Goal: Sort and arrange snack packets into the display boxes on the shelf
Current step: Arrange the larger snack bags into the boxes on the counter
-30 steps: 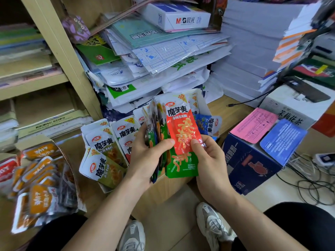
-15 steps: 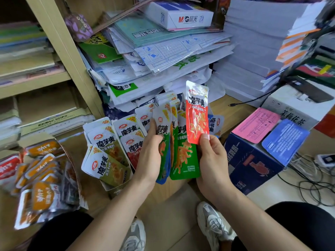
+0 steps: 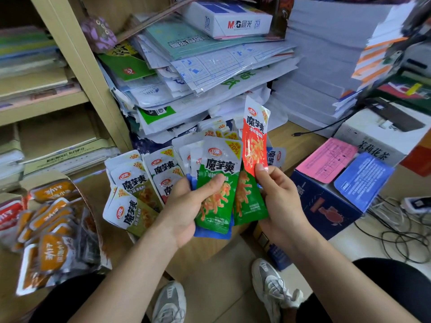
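My left hand (image 3: 186,206) grips a fanned stack of snack packets, a green one (image 3: 217,194) on top with a blue one beneath it. My right hand (image 3: 279,199) pinches the bottom edge of a red packet (image 3: 254,141) and holds it upright, beside a second green packet (image 3: 249,203). Behind both hands stands an open display box (image 3: 130,229) holding olive-green packets (image 3: 135,190) at the left and red-and-white packets (image 3: 165,173) in its middle. More packets (image 3: 276,157) stand at the box's right end.
A second box of orange packets (image 3: 49,229) lies at the left. Piled papers (image 3: 198,73) and a white paper ream (image 3: 231,19) rise behind. A dark blue carton (image 3: 326,206) with pink and blue cards sits right, with cables (image 3: 401,231) on the floor. A wooden shelf post (image 3: 88,73) stands left.
My right hand pulled the red packet off the front of the stack and lifted it up and to the right. The green packet now fronts the stack in my left hand.
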The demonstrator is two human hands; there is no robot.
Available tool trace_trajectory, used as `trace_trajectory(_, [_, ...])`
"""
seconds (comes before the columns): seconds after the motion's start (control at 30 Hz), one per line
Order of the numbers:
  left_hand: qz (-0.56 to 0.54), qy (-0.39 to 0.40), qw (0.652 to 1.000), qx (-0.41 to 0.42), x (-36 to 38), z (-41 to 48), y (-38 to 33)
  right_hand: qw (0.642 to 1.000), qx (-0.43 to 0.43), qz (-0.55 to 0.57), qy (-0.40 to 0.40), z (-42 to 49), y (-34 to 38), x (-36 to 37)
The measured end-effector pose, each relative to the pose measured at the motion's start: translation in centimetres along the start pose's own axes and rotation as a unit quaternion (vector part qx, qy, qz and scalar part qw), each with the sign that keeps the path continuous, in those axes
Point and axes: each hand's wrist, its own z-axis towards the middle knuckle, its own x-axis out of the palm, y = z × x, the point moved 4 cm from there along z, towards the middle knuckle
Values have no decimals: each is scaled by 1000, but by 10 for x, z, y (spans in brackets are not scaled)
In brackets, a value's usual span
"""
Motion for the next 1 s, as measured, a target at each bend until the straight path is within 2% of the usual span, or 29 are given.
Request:
trace_trajectory(0.1, [4,-49,999,21,-7,2,-3,998,-58,-9,-35,10,12,-8])
trace_trajectory(0.17, [18,-108,993,52,-17,6,-7,990,-117,-50,-63,18,26,-16])
trace_trajectory(0.27, [44,-184,977,94,-36,11,-19,951,-217,-189,-112,31,46,-28])
trace_trajectory(0.47, [59,-257,955,137,-54,12,-30,889,-291,-329,-131,49,46,-26])
trace_trajectory(0.53, [63,-259,954,137,-56,10,-32,845,-299,-428,-116,59,35,-23])
trace_trajectory(0.63, [68,-263,954,131,-57,8,-32,764,-236,-600,-22,76,1,-21])
trace_trajectory(0.83, [69,-264,956,107,-59,6,-32,685,-258,-679,59,81,-11,-18])
trace_trajectory(0.9, [69,-260,958,103,-59,6,-33,689,-219,-686,85,75,-2,-13])
trace_trajectory(0.93, [68,-257,959,103,-59,6,-33,716,-189,-667,85,73,5,-12])
trace_trajectory(1.0, [66,-254,960,102,-59,6,-33,805,-143,-574,37,78,26,-10])
